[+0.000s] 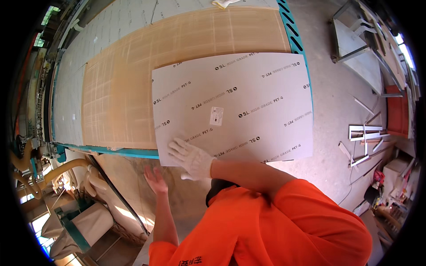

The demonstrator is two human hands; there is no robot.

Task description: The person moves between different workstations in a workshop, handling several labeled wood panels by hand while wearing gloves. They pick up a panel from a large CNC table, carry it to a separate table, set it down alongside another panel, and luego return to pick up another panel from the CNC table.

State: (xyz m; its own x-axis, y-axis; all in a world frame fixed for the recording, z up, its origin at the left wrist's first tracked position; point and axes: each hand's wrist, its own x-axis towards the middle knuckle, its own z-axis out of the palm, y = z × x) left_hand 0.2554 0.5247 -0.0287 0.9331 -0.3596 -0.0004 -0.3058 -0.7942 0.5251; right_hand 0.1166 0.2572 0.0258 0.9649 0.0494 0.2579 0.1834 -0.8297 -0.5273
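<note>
A white panel [262, 97] with printed film and a small white label [216, 116] lies on a larger tan board [120, 102]. My right hand [191, 159], in a white work glove, reaches across my body. Its fingers are stretched over the panel's near left corner, and its palm faces down. Bare and empty, my left hand [155, 179] is just off the table's near edge, with its fingers apart and palm turned up. It appears to touch neither the panel nor the board.
Under the boards is a table with a teal edge [133, 152]; its slotted teal rail [290, 26] runs along the right. A white glove [224, 3] lies at the far edge. Ducted machinery [80, 221] stands at left. Metal frames [366, 139] lie on the floor at right, near a wheeled cart [357, 53].
</note>
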